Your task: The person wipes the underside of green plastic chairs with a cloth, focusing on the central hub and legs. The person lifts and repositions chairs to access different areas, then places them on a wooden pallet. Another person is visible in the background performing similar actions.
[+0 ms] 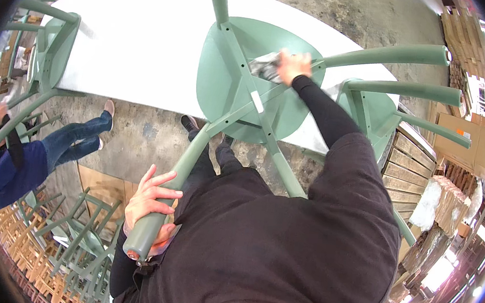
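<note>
Clamps leg (187,161) of chair (243,68), upturned on table (142,44), in left hand (149,201), presumably for steadiness, and grips rag (265,67) in right hand (293,68) against seat underside (292,112), probably face-up for access.

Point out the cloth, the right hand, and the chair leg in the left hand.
Cloth (266,67): head view, on its crumpled grey middle.
Right hand (294,68): head view, on the back of the hand, slightly blurred.
Chair leg (186,163): head view, on its bare green stretch beyond the left hand (149,200).
</note>
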The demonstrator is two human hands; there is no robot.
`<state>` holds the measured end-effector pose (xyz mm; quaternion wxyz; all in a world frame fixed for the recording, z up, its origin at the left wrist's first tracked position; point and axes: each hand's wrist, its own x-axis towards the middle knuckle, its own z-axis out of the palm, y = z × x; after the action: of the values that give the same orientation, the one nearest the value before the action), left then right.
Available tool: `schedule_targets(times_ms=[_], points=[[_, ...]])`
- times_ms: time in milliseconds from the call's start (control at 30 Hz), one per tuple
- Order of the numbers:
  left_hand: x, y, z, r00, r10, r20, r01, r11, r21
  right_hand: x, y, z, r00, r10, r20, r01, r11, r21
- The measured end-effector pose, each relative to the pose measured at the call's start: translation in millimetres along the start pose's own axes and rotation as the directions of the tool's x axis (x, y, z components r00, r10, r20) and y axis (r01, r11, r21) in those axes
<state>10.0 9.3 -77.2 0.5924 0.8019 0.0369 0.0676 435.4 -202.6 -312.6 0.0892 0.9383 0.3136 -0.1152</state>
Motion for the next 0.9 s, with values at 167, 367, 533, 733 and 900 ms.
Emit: schedule_targets(times_ms=[167, 367, 533, 733, 900], points=[[-3, -3, -2, 1.0, -0.007, 0.019, 0.007, 1.0, 0.01, 40, 51, -7, 0.975, 0.164, -0.152, -0.171, 0.985, -0.028], [-1, -3, 1, 1.0, 0.015, 0.008, -0.014, 0.998, -0.054, 9, -41, 21, 0.987, 0.15, 0.062, -0.156, 0.983, 0.096], [0, -6, 1, 0.999, 0.043, -0.011, -0.043, 0.997, -0.07, 35, -52, 15, 0.927, 0.332, 0.173, -0.328, 0.496, 0.804], [-2, -5, -2, 1.0, 0.011, 0.014, -0.01, 0.999, -0.053, 104, -35, -28, 0.942, 0.272, -0.197, -0.039, 0.672, 0.74], [2, -4, -1, 1.0, 0.007, 0.005, -0.007, 0.999, -0.048, 113, -90, -6, 0.99, -0.001, -0.141, 0.047, 0.944, 0.327]])
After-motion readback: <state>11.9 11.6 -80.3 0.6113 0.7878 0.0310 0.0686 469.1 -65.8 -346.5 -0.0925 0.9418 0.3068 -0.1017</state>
